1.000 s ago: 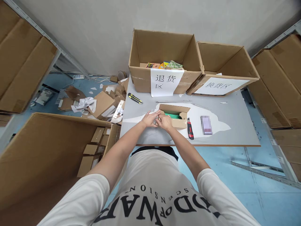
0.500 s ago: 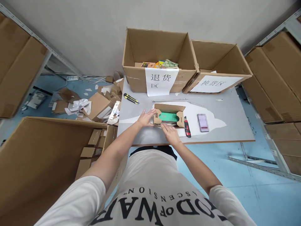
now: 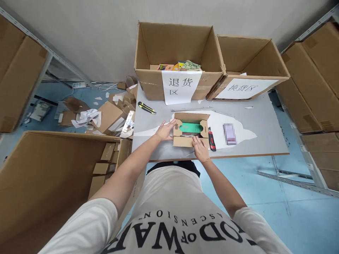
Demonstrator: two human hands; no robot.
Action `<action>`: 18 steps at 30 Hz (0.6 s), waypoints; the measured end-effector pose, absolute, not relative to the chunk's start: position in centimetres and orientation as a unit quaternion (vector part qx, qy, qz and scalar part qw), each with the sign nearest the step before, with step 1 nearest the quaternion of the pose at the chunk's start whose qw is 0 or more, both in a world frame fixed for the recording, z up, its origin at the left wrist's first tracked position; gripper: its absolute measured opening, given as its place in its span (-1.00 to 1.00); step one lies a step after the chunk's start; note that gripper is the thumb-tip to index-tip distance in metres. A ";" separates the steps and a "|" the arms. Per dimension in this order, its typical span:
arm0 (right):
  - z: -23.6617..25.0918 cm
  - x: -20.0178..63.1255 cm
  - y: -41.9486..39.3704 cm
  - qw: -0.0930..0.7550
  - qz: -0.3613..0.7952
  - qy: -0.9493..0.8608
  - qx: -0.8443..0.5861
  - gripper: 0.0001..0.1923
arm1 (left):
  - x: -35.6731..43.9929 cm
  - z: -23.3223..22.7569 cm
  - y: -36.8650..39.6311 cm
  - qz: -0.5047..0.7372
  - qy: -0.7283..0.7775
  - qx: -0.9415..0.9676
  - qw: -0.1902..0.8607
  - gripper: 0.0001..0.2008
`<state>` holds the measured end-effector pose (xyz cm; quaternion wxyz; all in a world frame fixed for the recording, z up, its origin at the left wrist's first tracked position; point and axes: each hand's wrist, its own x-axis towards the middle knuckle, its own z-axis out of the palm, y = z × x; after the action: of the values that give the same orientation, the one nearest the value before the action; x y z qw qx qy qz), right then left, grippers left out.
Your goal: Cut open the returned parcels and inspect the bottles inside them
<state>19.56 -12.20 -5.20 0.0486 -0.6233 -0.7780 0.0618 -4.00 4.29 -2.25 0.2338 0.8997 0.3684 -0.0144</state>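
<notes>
A small cardboard box [image 3: 182, 141] lies with its lid flaps folded out on the table. Inside it is a green item [image 3: 190, 127], partly covered by the inner end flaps. My left hand [image 3: 164, 131] holds the box's left end, thumb and fingers apart along that side. On the front flap rests my right hand [image 3: 200, 150], its fingers stretched out over the cardboard. Just right of the box is a red and black box cutter [image 3: 212, 140]. Farther right lies a pale purple, pixelated packet [image 3: 230, 134].
Two large labelled cartons, a left one [image 3: 150, 86] holding several colourful items and a right one [image 3: 277, 82], line the table's back. A yellow and black cutter [image 3: 147, 108] lies at the left. Beside the table stand a big carton [image 3: 53, 169] and scrap cardboard [image 3: 108, 118].
The front flap of the small box now lies folded outward. My right hand has moved right along it, while my left hand stays at the left end. The view has shifted slightly.
</notes>
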 end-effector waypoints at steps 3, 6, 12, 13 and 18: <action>-5.6 19.3 -12.7 0.047 0.086 -0.781 -0.617 -0.50 | -4.2 -2.0 4.6 -0.016 0.353 0.906 0.233 -0.05; -4.0 19.8 -12.4 0.069 0.120 -0.787 -0.601 -0.48 | -4.5 -1.2 5.0 -0.031 0.341 0.912 0.225 -0.05; 2.3 20.4 -9.0 0.050 0.221 -0.750 -0.621 -0.62 | -2.2 2.1 4.6 0.015 0.347 0.923 0.164 -0.47; 3.1 20.2 -8.0 0.016 0.229 -0.743 -0.628 -0.63 | -1.2 2.5 4.3 0.023 0.337 0.928 0.155 -0.56; 4.5 18.3 -2.3 -0.166 0.196 -0.753 -0.606 -0.63 | 3.9 3.0 3.9 -0.040 0.269 0.952 0.138 -0.72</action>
<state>18.35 -2.32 4.52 -0.1659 -0.6059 -0.7529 0.1963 3.93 3.89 2.98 0.1375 0.9524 0.2691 -0.0397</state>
